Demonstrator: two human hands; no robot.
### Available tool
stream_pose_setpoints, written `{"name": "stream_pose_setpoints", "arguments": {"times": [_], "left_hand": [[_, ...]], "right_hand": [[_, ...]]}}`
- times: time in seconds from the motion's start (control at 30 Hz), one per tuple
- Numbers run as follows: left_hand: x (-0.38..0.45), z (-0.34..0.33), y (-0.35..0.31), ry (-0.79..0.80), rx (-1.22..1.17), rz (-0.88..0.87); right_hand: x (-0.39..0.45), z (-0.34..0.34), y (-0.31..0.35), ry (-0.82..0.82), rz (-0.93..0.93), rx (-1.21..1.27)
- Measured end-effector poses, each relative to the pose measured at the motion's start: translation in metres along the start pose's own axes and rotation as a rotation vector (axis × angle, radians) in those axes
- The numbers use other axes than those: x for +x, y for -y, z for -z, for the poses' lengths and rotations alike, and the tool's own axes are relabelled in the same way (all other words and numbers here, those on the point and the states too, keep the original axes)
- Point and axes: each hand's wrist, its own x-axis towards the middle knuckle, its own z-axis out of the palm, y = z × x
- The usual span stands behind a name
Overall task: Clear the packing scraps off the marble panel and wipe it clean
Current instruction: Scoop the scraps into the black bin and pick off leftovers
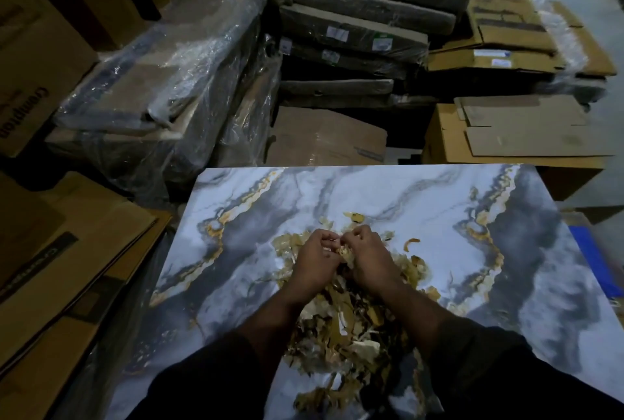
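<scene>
The marble panel [439, 203] lay flat, its far edge near stacked cartons. The packing scraps [341, 328] formed a loose heap along the panel's centre, running toward the near edge. The left hand [315, 259] and right hand [366, 256] met at the far end of the heap, fingers curled into the scraps, gripping them. The step in hand appeared to be gathering. The next move would call for lifting the bundle clear without scattering strays at the right.
</scene>
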Motion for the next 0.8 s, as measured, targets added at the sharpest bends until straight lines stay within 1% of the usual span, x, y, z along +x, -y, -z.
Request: {"name": "stream_pose_setpoints", "arguments": {"times": [0.07, 0.2, 0.27, 0.3, 0.33, 0.43, 0.5, 0.53, 0.6, 0.7, 0.73, 0.8], "left_hand": [[-0.005, 0.002, -0.003, -0.062, -0.055, -0.014], [-0.009, 0.005, -0.006, -0.341, -0.11, -0.061], [-0.009, 0.005, -0.006, -0.426, -0.159, -0.066], [-0.01, 0.004, -0.007, -0.423, -0.189, -0.071], [-0.013, 0.002, -0.011, -0.384, -0.229, -0.075], [-0.025, -0.013, -0.028, -0.202, -0.38, -0.067], [-0.032, -0.026, -0.036, -0.108, -0.506, -0.021], [-0.035, -0.031, -0.038, -0.09, -0.575, 0.012], [-0.037, -0.039, -0.038, -0.095, -0.687, 0.064], [-0.041, -0.044, -0.037, -0.127, -0.753, 0.112], [-0.043, -0.044, -0.039, -0.136, -0.768, 0.107], [-0.046, -0.046, -0.041, -0.138, -0.746, 0.075]], "right_hand": [[0.002, 0.002, 0.001, -0.021, 0.013, 0.022], [-0.001, 0.019, 0.008, -0.085, -0.026, 0.155], [-0.006, 0.031, 0.013, -0.13, -0.061, 0.253], [-0.009, 0.036, 0.016, -0.151, -0.075, 0.304], [-0.011, 0.041, 0.02, -0.169, -0.088, 0.356], [-0.016, 0.045, 0.036, -0.211, -0.145, 0.523], [-0.021, 0.044, 0.048, -0.253, -0.206, 0.659], [-0.023, 0.044, 0.053, -0.275, -0.237, 0.741], [-0.028, 0.036, 0.061, -0.29, -0.31, 0.884], [-0.035, 0.024, 0.064, -0.223, -0.404, 1.111], [-0.037, 0.023, 0.064, -0.223, -0.393, 1.157], [-0.036, 0.023, 0.065, -0.259, -0.39, 1.171]]}}
